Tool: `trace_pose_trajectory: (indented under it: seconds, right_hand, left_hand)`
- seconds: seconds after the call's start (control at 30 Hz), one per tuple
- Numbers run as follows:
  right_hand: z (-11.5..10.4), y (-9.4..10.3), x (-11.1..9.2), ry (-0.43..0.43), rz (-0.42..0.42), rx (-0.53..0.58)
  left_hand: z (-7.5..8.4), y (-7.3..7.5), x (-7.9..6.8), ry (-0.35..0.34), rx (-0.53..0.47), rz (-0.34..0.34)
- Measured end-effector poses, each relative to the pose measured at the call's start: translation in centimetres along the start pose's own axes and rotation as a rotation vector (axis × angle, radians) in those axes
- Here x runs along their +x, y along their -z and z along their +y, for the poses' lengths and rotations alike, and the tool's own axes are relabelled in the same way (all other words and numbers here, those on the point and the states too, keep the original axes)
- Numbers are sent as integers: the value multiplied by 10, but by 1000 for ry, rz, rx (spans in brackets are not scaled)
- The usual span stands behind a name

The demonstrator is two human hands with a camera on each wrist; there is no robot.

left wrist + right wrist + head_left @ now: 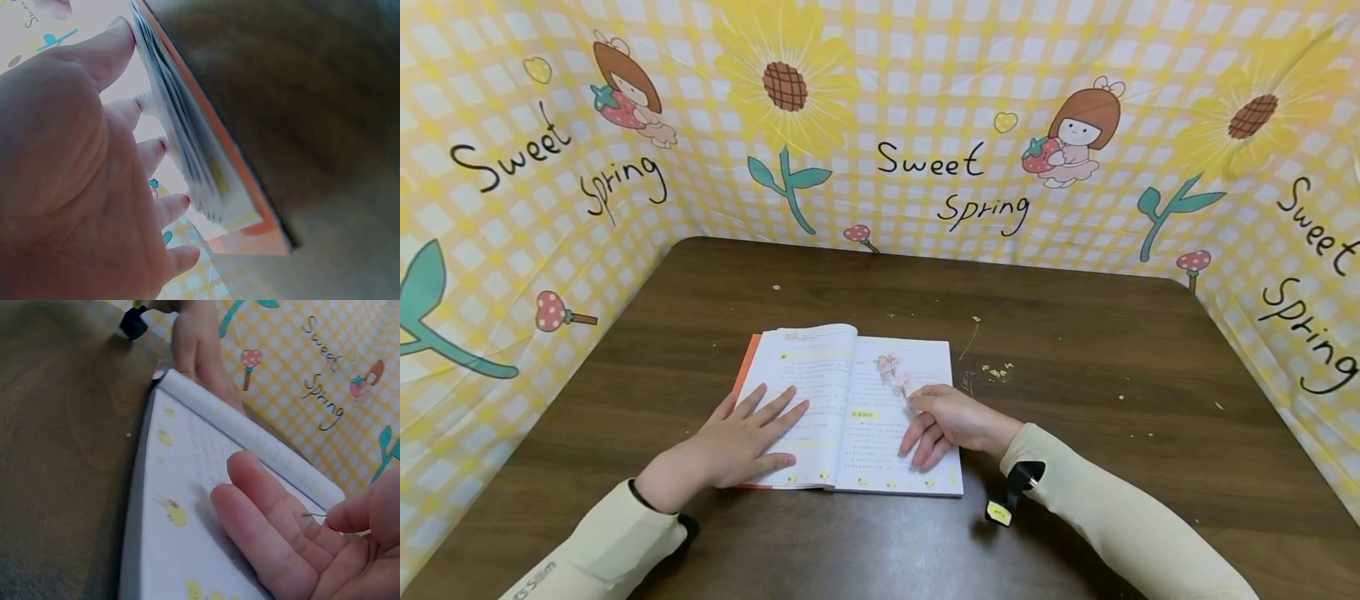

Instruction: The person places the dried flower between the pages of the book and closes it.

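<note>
An open book (880, 467) with an orange cover edge lies on the table. My left hand (741, 442) rests spread over its left page, fingers straight; the left wrist view shows the page edges (187, 137) beside the fingers. Over the right page, my right hand (951, 421) pinches the thin stem of a pink flower sprig (889, 368) between thumb and forefinger, its other fingers loosely bent. The blossoms point away from me, toward the book's top. In the right wrist view the stem end (314, 514) sticks out by the thumb.
Small yellow-white flower sprigs (997, 372) and a thin stem with a small bloom (972, 337) lie right of the book. Tiny petals and bits (777, 287) are scattered on the brown table (1075, 333). A yellow checked cloth (925, 83) stands around the back and sides.
</note>
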State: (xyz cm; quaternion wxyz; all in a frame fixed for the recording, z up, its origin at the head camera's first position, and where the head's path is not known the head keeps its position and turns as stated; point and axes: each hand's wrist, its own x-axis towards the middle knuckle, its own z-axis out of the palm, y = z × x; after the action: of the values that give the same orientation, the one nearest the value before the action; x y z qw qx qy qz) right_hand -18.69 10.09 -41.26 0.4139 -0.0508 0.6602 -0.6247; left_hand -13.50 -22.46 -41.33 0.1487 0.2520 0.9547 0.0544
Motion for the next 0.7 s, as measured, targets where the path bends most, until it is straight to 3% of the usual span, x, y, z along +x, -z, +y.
trace_pose_trajectory:
  seconds: [0.37,0.7]
  right_hand:
    - [0,-2,2,-32,-14,-73]
    - [-1,3,-10,-27,-69,-87]
  left_hand:
    - [-2,-2,1,-10,5,14]
    - [-2,-3,1,-13,7,18]
